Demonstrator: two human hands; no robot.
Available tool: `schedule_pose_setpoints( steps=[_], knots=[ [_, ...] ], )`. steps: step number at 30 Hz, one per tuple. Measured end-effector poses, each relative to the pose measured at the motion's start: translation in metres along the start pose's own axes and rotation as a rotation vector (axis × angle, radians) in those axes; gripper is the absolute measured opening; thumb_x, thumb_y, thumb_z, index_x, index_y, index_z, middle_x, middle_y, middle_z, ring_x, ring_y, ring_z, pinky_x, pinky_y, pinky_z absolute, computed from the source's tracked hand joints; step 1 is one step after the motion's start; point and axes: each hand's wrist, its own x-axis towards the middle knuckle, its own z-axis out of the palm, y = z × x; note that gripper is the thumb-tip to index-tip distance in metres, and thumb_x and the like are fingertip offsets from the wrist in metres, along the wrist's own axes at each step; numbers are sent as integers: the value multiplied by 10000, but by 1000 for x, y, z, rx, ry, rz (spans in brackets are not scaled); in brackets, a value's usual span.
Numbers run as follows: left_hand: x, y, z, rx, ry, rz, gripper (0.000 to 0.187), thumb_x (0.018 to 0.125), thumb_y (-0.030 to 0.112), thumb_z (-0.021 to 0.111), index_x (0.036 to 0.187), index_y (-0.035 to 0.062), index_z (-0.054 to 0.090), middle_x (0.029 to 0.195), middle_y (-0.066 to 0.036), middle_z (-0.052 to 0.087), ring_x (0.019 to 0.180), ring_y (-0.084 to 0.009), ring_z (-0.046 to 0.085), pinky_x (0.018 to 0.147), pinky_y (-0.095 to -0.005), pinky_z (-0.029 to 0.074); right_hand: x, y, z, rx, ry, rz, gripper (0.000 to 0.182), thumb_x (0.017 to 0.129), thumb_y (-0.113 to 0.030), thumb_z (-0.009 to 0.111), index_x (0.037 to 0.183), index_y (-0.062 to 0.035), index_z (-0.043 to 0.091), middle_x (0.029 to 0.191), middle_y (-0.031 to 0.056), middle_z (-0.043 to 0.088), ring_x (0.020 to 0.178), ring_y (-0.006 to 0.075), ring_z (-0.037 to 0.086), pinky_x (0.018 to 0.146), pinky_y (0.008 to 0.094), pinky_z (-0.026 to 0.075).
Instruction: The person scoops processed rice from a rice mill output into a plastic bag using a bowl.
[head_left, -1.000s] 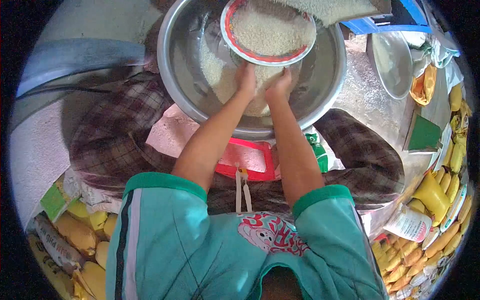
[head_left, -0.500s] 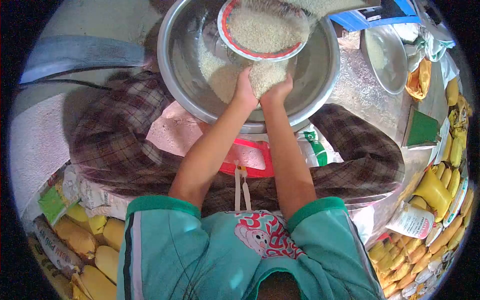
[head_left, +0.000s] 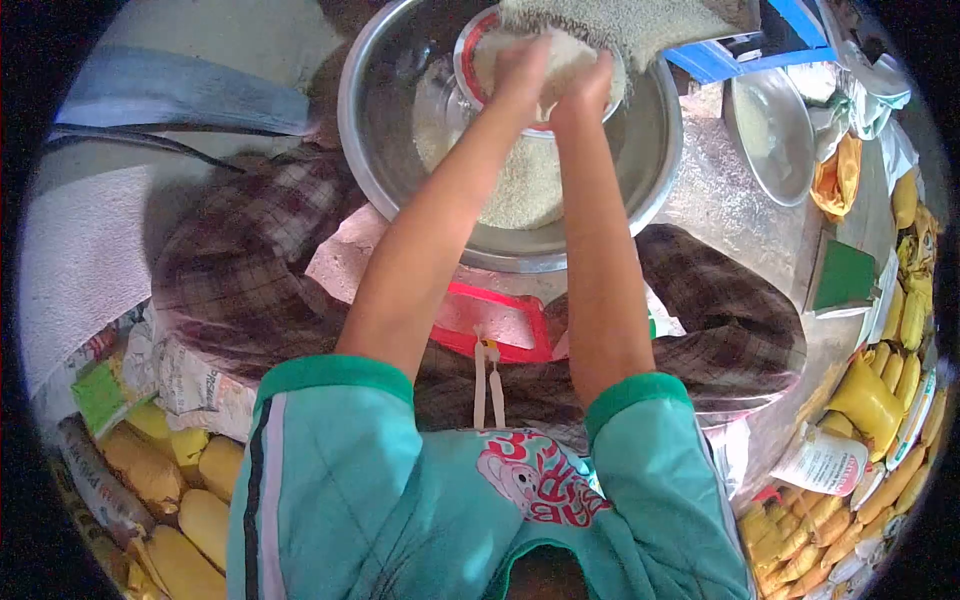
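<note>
Cupped together, my left hand (head_left: 524,72) and my right hand (head_left: 584,95) hold a heap of pale grain (head_left: 565,58) between them. They are over a white plate with a red patterned rim (head_left: 466,62), which also bears grain. The plate is above a large metal basin (head_left: 360,150). Loose grain (head_left: 525,190) lies in the basin's bottom below the plate. At the top, a sloping surface covered with grain (head_left: 640,25) reaches over the plate's far side.
A blue frame (head_left: 735,60) stands at the upper right, near a metal bowl (head_left: 785,150) with some grain. Farther right are an orange bag (head_left: 838,178), a green scoop-like object (head_left: 843,275) and yellow packages (head_left: 870,400). A red-framed item (head_left: 490,318) lies between the legs.
Both hands have moved up and away from my body with the grain, from below the plate's near edge to over the plate. The view has shifted slightly.
</note>
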Motion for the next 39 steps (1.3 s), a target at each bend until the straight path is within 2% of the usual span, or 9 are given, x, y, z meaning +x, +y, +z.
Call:
schedule_pose_setpoints(
  steps=[5, 9, 10, 14, 22, 27, 34, 36, 39],
  knots=[
    [-2, 14, -70, 803, 310, 789, 161, 652, 139, 487, 715, 30, 587, 780, -165, 563, 707, -300, 537, 653, -361, 404, 13, -9, -35, -892, 143, -542, 439, 780, -295, 374, 999, 84, 412, 952, 235, 466, 887, 337, 437, 785, 392, 320],
    [-18, -5, -137, 1363, 307, 219, 249, 659, 215, 461, 750, 13, 575, 807, -192, 550, 761, -322, 525, 691, -365, 399, -19, 3, -68, -1087, 735, -260, 401, 745, -296, 383, 854, 75, 489, 906, 243, 474, 862, 376, 445, 759, 428, 340],
    [-14, -16, -149, 1545, 186, -62, 302, 665, 261, 452, 786, 8, 562, 817, -208, 540, 774, -334, 514, 701, -368, 393, -20, 10, -81, -1091, 737, -259, 401, 745, -296, 383, 854, 75, 489, 906, 243, 474, 862, 376, 445, 759, 428, 340],
    [-28, -27, -148, 1509, 60, -91, 341, 645, 276, 438, 816, 1, 548, 861, -225, 521, 812, -348, 501, 701, -372, 390, -27, 50, -132, -1507, 239, -172, 394, 725, -275, 377, 805, 90, 500, 866, 264, 483, 796, 396, 471, 729, 439, 360],
    [-43, -119, -138, 915, -10, -431, 375, 715, 275, 383, 897, -25, 514, 935, -187, 518, 847, -300, 507, 756, -385, 375, -34, 77, -134, -1165, 180, 119, 344, 701, -208, 371, 814, 89, 501, 945, 268, 469, 827, 357, 488, 699, 409, 392],
    [-52, -104, -117, 12, -126, -812, 359, 792, 260, 326, 986, -5, 469, 985, -140, 506, 875, -247, 503, 784, -370, 380, -47, 62, -112, -247, -20, 678, 351, 762, -230, 307, 967, 21, 443, 919, 152, 507, 864, 264, 496, 769, 376, 386],
    [-81, -39, -58, -376, -6, -726, 320, 784, 225, 323, 959, 6, 478, 941, -136, 524, 877, -244, 506, 808, -365, 383, -69, 66, -91, 24, 150, 338, 289, 777, -209, 346, 930, 11, 454, 847, 121, 507, 782, 231, 504, 742, 336, 385],
    [-81, -21, -44, -461, 59, -720, 310, 781, 222, 328, 935, 5, 486, 923, -131, 531, 857, -240, 516, 789, -362, 396, -82, 37, -59, -307, 259, 151, 245, 780, -200, 356, 859, 0, 473, 787, 81, 516, 772, 192, 507, 704, 295, 396],
    [-71, 17, -18, -507, -124, -538, 259, 768, 219, 335, 813, 26, 502, 806, -115, 544, 749, -240, 531, 697, -365, 428, -77, 8, -23, 87, 164, 89, 263, 784, -226, 359, 934, -20, 426, 896, 95, 482, 846, 200, 474, 774, 325, 372]
  ],
)
